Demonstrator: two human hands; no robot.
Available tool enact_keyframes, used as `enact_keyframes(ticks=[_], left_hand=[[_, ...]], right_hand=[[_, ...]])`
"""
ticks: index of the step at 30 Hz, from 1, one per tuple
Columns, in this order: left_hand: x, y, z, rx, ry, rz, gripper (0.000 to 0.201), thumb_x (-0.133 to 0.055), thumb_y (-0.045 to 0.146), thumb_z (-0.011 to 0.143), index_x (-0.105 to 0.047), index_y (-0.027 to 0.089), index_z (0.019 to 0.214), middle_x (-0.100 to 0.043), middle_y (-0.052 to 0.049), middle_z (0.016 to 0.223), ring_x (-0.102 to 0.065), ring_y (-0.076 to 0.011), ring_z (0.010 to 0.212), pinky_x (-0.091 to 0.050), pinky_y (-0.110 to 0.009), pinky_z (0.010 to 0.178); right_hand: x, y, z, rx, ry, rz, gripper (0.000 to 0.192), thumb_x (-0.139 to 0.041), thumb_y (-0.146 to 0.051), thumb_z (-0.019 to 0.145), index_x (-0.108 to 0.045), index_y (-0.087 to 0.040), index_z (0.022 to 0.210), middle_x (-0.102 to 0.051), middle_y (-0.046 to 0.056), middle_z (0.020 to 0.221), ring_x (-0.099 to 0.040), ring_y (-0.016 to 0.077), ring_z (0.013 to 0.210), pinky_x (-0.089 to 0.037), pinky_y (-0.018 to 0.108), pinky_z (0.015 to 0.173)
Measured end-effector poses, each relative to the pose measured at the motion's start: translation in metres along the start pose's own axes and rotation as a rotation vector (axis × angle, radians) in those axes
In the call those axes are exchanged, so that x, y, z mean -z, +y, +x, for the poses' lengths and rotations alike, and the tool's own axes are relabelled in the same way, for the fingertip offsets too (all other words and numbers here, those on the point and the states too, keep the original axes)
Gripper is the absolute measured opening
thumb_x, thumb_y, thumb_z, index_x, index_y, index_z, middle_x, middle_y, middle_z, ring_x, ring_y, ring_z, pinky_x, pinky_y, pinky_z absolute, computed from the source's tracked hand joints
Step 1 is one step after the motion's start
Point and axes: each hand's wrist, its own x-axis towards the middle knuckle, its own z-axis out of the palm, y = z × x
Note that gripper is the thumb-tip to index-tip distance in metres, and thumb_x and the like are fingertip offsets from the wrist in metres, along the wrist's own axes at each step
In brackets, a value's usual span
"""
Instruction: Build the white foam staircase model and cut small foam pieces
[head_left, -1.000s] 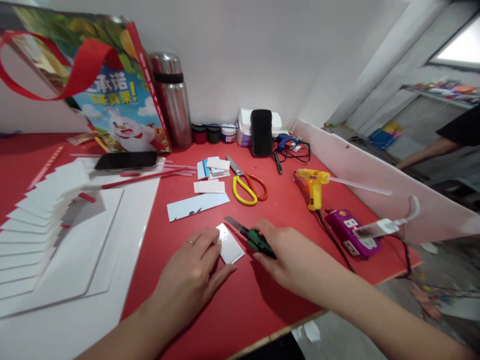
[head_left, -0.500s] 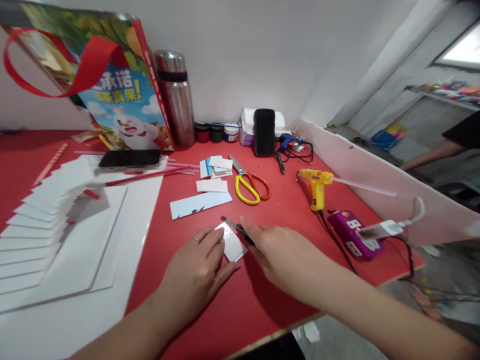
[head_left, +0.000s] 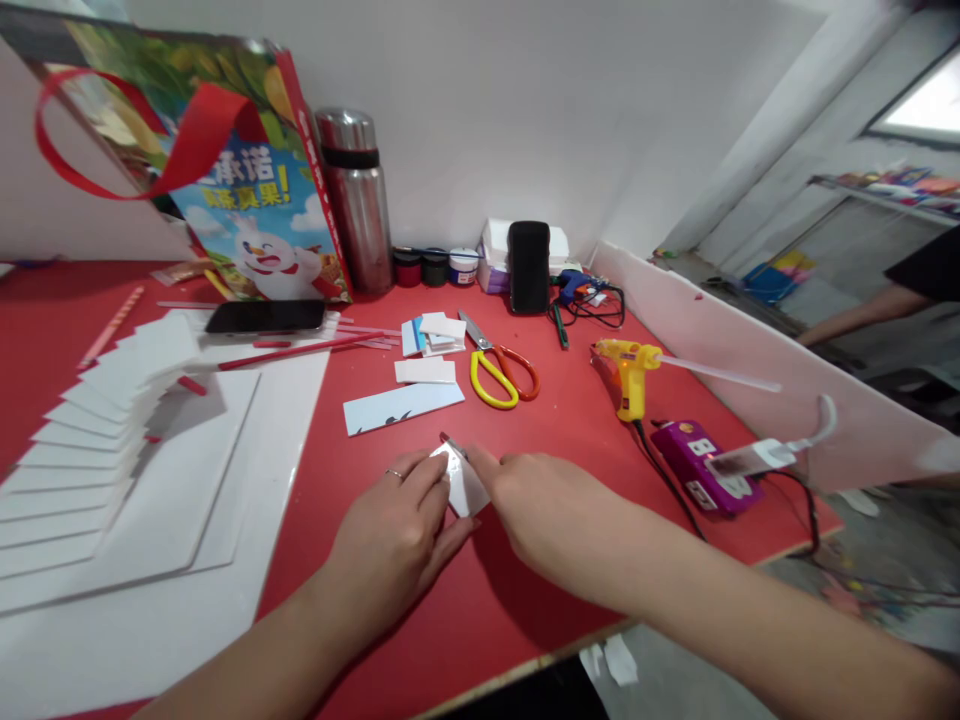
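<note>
On the red worktop (head_left: pixel 525 620), a small white card piece (head_left: pixel 466 488) lies flat near the front edge, pinned between the two hands. The left hand (head_left: pixel 390 540) rests palm-down at about 8 o'clock from the card, its fingers spread narrowly, with the fingertips pressing the card's left edge. The right hand (head_left: pixel 540 510) comes in from 4 o'clock, curled over a knife whose blade tip (head_left: pixel 448 441) pokes out at the card's far corner — the handle is hidden beneath the hand, so the grip itself cannot be made out.

The card looks light, thin and fairly stiff, with a glossy face that may slide on the smooth surface; it seems best held by flat finger pressure near an edge, well off the blade's line.

At 12 o'clock from the hands lie a longer white strip (head_left: pixel 403 405), yellow-handled scissors (head_left: pixel 495 372) and a steel flask (head_left: pixel 358 205). A yellow glue gun (head_left: pixel 632 375) stands at 2 o'clock — a fanned stack of white sheets (head_left: pixel 90 430) sits at 9 o'clock.
</note>
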Motion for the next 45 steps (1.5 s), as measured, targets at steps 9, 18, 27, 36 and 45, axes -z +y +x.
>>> enact_keyframes(ticks=[9, 18, 27, 36, 45], left_hand=[[0.002, 0.002, 0.000, 0.019, -0.040, -0.008, 0.027, -0.063, 0.031, 0.095, -0.067, 0.007, 0.105, -0.071, -0.020, 0.109, -0.068, -0.0342, 0.101, -0.062, -0.048, 0.080], [0.001, 0.001, -0.002, 0.023, -0.066, 0.003, 0.027, -0.059, 0.036, 0.097, -0.067, 0.010, 0.100, -0.071, -0.019, 0.109, -0.066, -0.0320, 0.103, -0.060, -0.045, 0.082], [-0.001, 0.001, -0.002, 0.009, -0.040, 0.003, 0.026, -0.062, 0.035, 0.096, -0.066, 0.009, 0.100, -0.071, -0.019, 0.108, -0.067, -0.0322, 0.101, -0.059, -0.046, 0.085], [-0.001, 0.000, -0.004, 0.011, -0.047, -0.017, 0.023, -0.063, 0.034, 0.095, -0.066, 0.011, 0.097, -0.071, -0.020, 0.109, -0.067, -0.0327, 0.104, -0.059, -0.048, 0.086], [0.000, -0.010, -0.004, 0.108, 0.060, -0.174, 0.020, -0.069, 0.036, 0.090, -0.068, 0.017, 0.097, -0.071, -0.015, 0.114, -0.069, -0.0283, 0.101, -0.060, -0.043, 0.085]], right_hand=[[-0.012, 0.003, -0.011, -0.032, 0.004, 0.002, 0.063, -0.048, -0.003, 0.085, -0.044, -0.011, 0.147, -0.075, 0.013, 0.086, -0.073, 0.0263, 0.076, -0.038, 0.029, 0.055], [-0.032, 0.010, -0.031, 0.014, 0.009, -0.077, 0.081, -0.054, 0.000, 0.074, -0.035, -0.006, 0.152, -0.076, 0.012, 0.087, -0.074, 0.0272, 0.073, -0.028, 0.032, 0.050], [-0.053, 0.010, -0.063, -0.043, -0.011, -0.025, 0.095, -0.049, 0.005, 0.064, -0.031, -0.009, 0.156, -0.077, 0.014, 0.102, -0.075, 0.0285, 0.079, -0.033, 0.034, 0.053], [-0.077, 0.011, -0.083, -0.127, 0.018, 0.030, 0.092, -0.050, 0.004, 0.065, -0.036, -0.014, 0.154, -0.077, 0.013, 0.095, -0.074, 0.0267, 0.074, -0.039, 0.029, 0.054], [-0.057, 0.048, -0.045, -0.162, 0.374, 0.295, 0.038, -0.035, -0.024, 0.104, -0.058, -0.018, 0.134, -0.070, 0.011, 0.103, -0.068, 0.0222, 0.088, -0.046, 0.029, 0.075]])
